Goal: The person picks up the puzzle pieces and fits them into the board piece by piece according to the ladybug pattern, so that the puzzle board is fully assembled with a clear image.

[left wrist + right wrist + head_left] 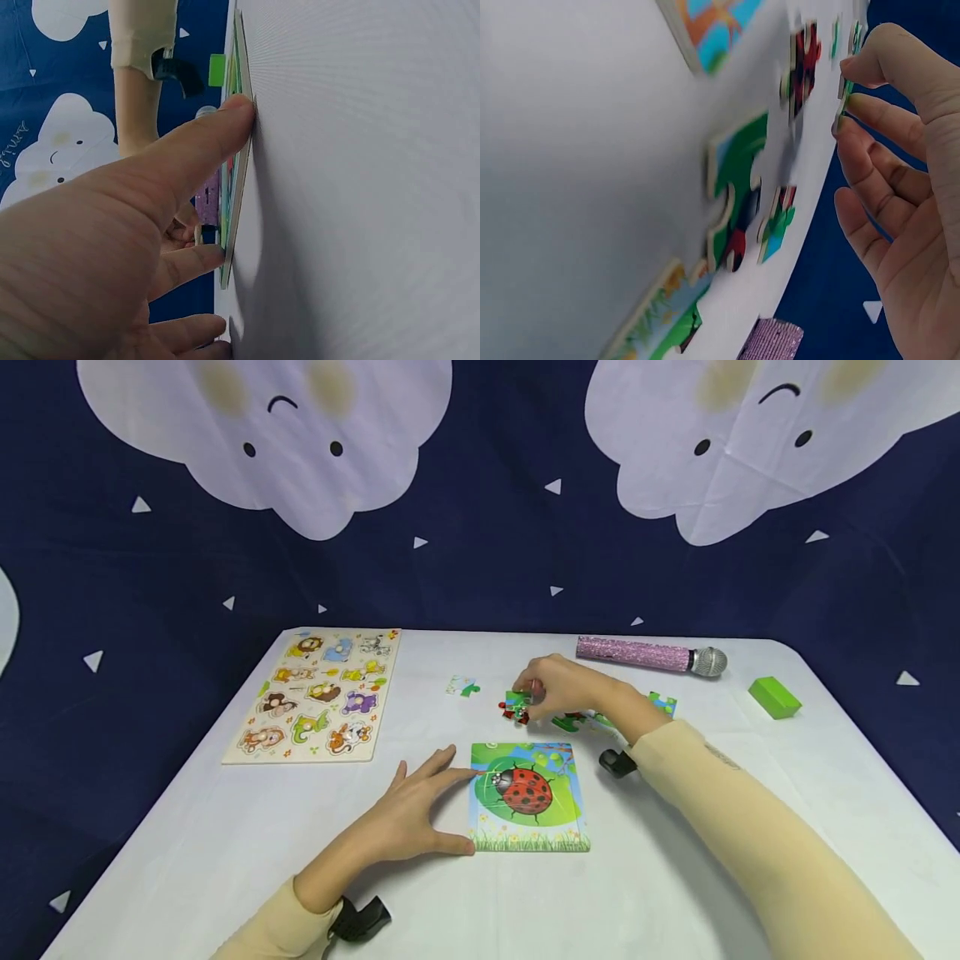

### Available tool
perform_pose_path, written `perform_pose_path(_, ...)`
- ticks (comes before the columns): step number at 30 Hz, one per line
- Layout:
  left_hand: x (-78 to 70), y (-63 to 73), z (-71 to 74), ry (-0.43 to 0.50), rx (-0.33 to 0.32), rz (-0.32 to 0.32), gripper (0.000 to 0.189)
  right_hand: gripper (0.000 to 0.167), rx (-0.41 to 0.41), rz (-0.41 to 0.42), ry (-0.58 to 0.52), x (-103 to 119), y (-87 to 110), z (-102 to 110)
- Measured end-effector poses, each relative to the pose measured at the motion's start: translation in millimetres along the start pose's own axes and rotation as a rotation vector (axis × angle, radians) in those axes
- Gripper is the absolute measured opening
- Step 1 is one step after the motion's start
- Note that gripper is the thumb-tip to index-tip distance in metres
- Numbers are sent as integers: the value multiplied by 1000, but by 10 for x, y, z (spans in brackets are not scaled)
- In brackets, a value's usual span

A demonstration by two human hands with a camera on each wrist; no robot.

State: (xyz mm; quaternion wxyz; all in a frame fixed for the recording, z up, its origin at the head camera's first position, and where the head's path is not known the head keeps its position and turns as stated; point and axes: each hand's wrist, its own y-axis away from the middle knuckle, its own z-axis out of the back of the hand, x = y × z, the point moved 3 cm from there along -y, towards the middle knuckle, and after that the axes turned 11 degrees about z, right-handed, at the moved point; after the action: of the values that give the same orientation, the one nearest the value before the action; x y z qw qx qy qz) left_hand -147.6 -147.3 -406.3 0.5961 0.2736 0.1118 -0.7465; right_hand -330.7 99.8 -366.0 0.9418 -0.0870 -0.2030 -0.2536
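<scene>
A square ladybug picture board [525,792] lies flat on the white table. My left hand [405,817] is spread at its left side, the thumb touching near the lower left corner and the index fingertip touching higher along the edge. Beyond the board, my right hand [561,687] pinches a small green jigsaw piece [844,99] between thumb and fingers, above the table. Below that hand lies a red-and-black jigsaw piece [803,69]. Several other pieces lie around it, among them a green piece [739,184] and a pale piece with a green tab [462,686].
An animal puzzle board [311,700] lies at the left. Toward the back right are a glittery pink microphone [637,653] and a green block [775,697]. A dark blue cloth with clouds [480,568] hangs behind the table [187,843].
</scene>
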Motion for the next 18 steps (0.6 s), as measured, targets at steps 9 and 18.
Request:
perform_pose_path(9, 30, 5, -3, 10, 23, 2, 96, 41, 30, 55, -7, 263, 94, -170)
perform_pose_path(18, 37, -5, -3, -1, 28, -1, 95, 35, 53, 97, 15, 534, 166, -320)
